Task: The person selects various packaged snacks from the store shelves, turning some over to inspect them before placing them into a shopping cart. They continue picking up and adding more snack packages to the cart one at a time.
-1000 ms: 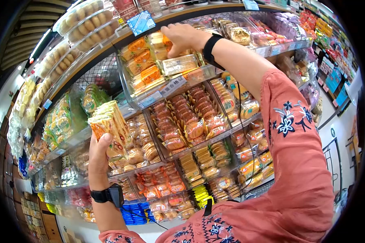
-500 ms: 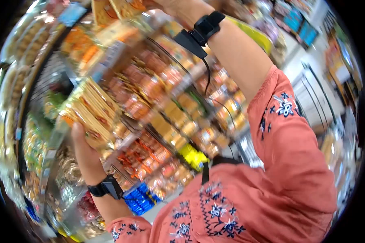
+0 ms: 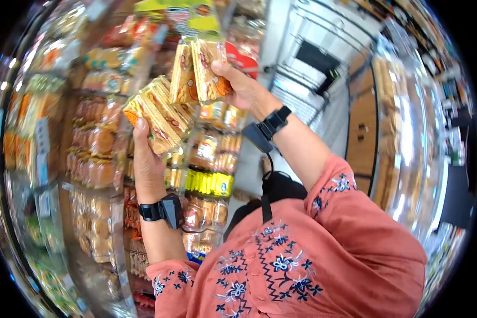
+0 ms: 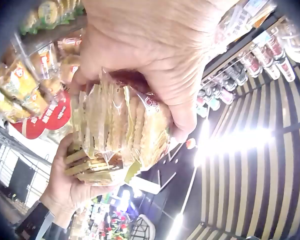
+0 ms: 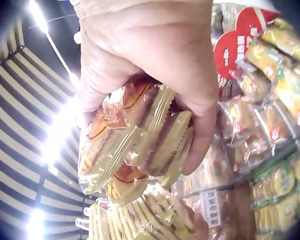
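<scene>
My left hand (image 3: 149, 161) grips a row of clear-wrapped flat sandwich biscuits (image 3: 161, 119), thumb along the near side. To the right and slightly higher, my right hand (image 3: 239, 87) holds a smaller bunch of wrapped biscuits (image 3: 209, 71) with orange print, thumb on the front. In the head view the two bunches overlap at their edges. From the left wrist, the packets (image 4: 122, 122) stand side by side between thumb and fingers, with the right hand (image 4: 62, 190) just beyond. The right wrist view shows crimped wrapper ends (image 5: 165, 142) in the right hand's grasp.
Shelf bins (image 3: 93, 138) of wrapped pastries line the left side, with bright yellow packets (image 3: 209, 183) lower down. A yellow-green printed panel (image 3: 196, 16) is behind the hands. A shopping cart (image 3: 302, 69) stands at the upper right, near a wooden cabinet (image 3: 361, 122).
The right hand has come down from the upper bin with wrapped biscuits, close to the left hand's bunch. The head view has swung right, bringing the cart into fuller view.
</scene>
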The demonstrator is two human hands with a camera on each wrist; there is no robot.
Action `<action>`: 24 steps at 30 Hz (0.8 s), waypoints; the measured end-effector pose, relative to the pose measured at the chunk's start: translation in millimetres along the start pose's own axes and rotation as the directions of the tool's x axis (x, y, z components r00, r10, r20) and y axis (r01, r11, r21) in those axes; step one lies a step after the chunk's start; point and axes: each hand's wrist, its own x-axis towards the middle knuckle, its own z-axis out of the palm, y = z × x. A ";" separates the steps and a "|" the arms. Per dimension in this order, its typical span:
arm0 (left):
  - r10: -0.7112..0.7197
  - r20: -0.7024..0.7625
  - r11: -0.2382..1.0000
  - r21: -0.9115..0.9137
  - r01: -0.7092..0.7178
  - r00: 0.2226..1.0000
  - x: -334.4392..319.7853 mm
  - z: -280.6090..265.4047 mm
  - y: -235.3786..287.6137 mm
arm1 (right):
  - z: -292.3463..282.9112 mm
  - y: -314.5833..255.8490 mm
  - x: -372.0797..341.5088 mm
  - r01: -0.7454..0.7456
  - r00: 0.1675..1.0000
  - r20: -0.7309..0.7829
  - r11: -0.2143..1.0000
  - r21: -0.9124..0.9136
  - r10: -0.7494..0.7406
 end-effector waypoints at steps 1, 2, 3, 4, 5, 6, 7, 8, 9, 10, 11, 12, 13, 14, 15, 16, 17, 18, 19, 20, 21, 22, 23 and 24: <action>-0.057 -0.042 0.994 0.088 0.061 0.997 0.1 13.4 -5.8 | -30.1 1.8 -6.7 0.031 0.999 -0.031 0.999 0.036 -0.030; -0.100 0.025 0.990 0.103 0.097 0.995 -1.7 34.0 -10.0 | -51.1 -8.2 -24.0 0.024 0.995 -0.096 0.999 0.021 -0.022; -0.131 0.087 0.986 0.114 0.121 0.988 -0.8 51.5 -18.1 | -70.1 -19.4 -41.5 0.010 0.989 -0.150 1.000 0.004 -0.009; -0.191 0.078 0.977 0.113 0.182 0.978 7.7 59.7 -34.2 | -91.2 -29.5 -54.7 0.042 0.988 -0.145 0.999 -0.022 -0.045; -0.186 0.096 0.970 0.174 0.168 0.978 14.8 69.9 -50.0 | -111.1 -44.6 -74.4 0.026 0.990 -0.139 0.998 -0.056 -0.033; -0.220 0.125 0.965 0.171 0.198 0.967 21.3 84.1 -66.6 | -131.5 -55.4 -91.2 0.034 0.979 -0.195 0.992 -0.118 -0.056; -0.257 0.157 0.958 0.171 0.230 0.954 30.1 98.1 -84.6 | -153.9 -65.5 -107.6 0.039 0.964 -0.252 0.983 -0.179 -0.084; -0.316 0.215 0.947 0.137 0.292 0.924 43.7 107.4 -107.1 | -175.7 -74.0 -125.3 -0.020 0.936 -0.349 0.980 -0.197 -0.051; -0.373 0.230 0.928 0.114 0.356 0.899 42.3 141.8 -113.3 | -199.6 -80.3 -142.6 -0.082 0.896 -0.444 0.974 -0.209 -0.019; -0.402 0.280 0.915 0.160 0.371 0.872 54.3 149.3 -137.0 | -225.1 -80.6 -153.0 -0.099 0.881 -0.472 0.963 -0.251 -0.032; -0.429 0.327 0.902 0.208 0.379 0.842 68.7 154.4 -167.8 | -248.8 -80.0 -169.3 -0.156 0.859 -0.512 0.951 -0.266 -0.002; -0.485 0.308 0.870 0.259 0.419 0.819 78.8 162.1 -193.9 | -261.2 -81.8 -181.9 -0.211 0.835 -0.549 0.938 -0.276 0.027; -0.540 0.283 0.833 0.310 0.458 0.792 86.3 169.3 -220.4 | -274.1 -80.8 -192.5 -0.267 0.809 -0.586 0.923 -0.279 0.057; -0.543 0.296 0.833 0.310 0.459 0.786 92.0 174.5 -247.6 | -289.8 -75.6 -202.1 -0.305 0.791 -0.606 0.915 -0.262 0.090; -0.559 0.280 0.820 0.323 0.472 0.780 94.9 179.8 -268.4 | -299.1 -70.6 -211.3 -0.347 0.770 -0.628 0.902 -0.257 0.117; -0.585 0.266 0.800 0.346 0.491 0.766 100.6 178.6 -296.0 | -306.1 -63.9 -219.7 -0.369 0.753 -0.640 0.903 -0.220 0.152; -0.610 0.251 0.778 0.367 0.510 0.751 104.2 173.0 -324.6 | -314.2 -55.3 -226.2 -0.392 0.735 -0.652 0.902 -0.182 0.187; -0.641 0.226 0.745 0.414 0.523 0.734 104.5 167.1 -348.3 | -328.9 -42.9 -232.7 -0.431 0.724 -0.648 0.889 -0.157 0.236; -0.668 0.199 0.710 0.459 0.533 0.717 105.2 160.1 -369.8 | -337.3 -30.6 -237.8 -0.460 0.691 -0.671 0.880 -0.121 0.269; -0.690 0.172 0.675 0.503 0.540 0.703 106.9 155.9 -388.3 | -341.8 -20.3 -239.6 -0.474 0.675 -0.680 0.875 -0.100 0.288; -0.709 0.144 0.635 0.556 0.536 0.691 107.7 153.6 -402.0 | -346.5 -9.7 -240.3 -0.487 0.660 -0.686 0.870 -0.081 0.306; -0.724 0.114 0.593 0.607 0.530 0.680 106.9 150.3 -413.1 | -356.9 5.0 -243.1 -0.493 0.643 -0.699 0.868 -0.065 0.313; -0.738 0.082 0.547 0.654 0.522 0.670 106.1 145.7 -424.1 | -366.6 20.7 -244.9 -0.490 0.610 -0.712 0.872 0.007 0.348; -0.758 0.011 0.486 0.676 0.554 0.652 106.2 139.9 -437.4 | -379.6 39.4 -246.5 -0.483 0.583 -0.727 0.874 0.049 0.363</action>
